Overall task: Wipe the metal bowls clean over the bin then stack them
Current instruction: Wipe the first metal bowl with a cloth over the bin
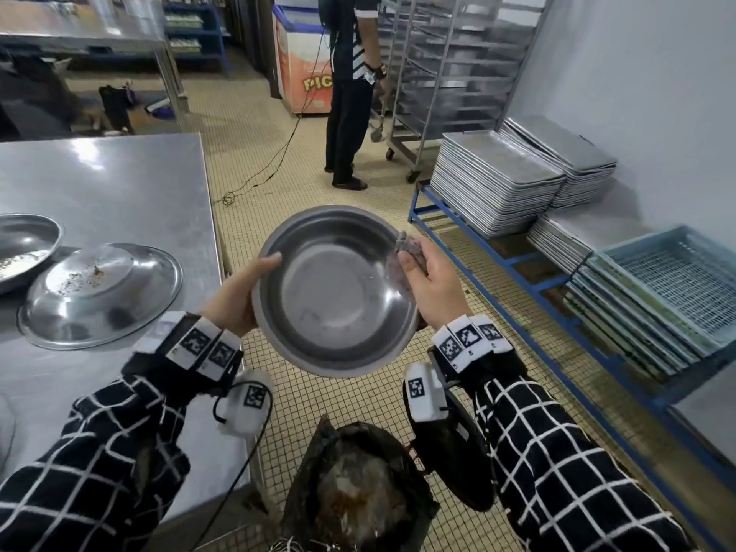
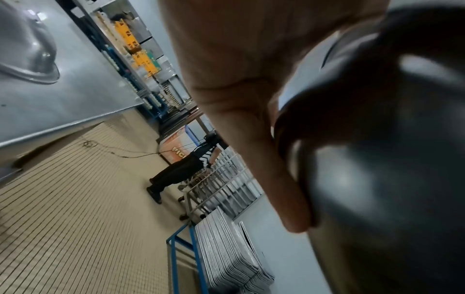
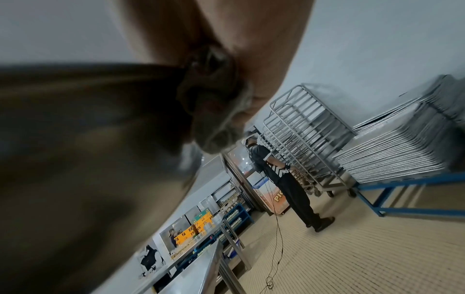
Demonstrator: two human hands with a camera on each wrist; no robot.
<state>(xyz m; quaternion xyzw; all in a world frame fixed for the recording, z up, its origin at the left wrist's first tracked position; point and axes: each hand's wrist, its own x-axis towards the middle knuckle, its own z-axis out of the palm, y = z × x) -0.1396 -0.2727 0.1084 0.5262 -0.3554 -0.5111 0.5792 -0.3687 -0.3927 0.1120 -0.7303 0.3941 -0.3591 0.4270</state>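
A round metal bowl (image 1: 336, 290) is held tilted in the air above the floor, just beyond a bin (image 1: 358, 492) lined with a dark bag. My left hand (image 1: 243, 290) grips its left rim, thumb over the edge. My right hand (image 1: 426, 280) pinches a grey cloth (image 1: 406, 249) against the bowl's right rim. In the left wrist view the bowl (image 2: 377, 159) fills the right side beside my fingers (image 2: 251, 119). The right wrist view shows the cloth (image 3: 216, 111) bunched under my hand against the bowl (image 3: 88, 149).
On the steel table (image 1: 119, 181) at the left lie an upturned dirty bowl (image 1: 99, 292) and another bowl (image 1: 24, 249) with crumbs. Stacked trays (image 1: 498, 181) sit on a blue rack at the right. A person (image 1: 350, 93) stands by a trolley rack (image 1: 450, 65) ahead.
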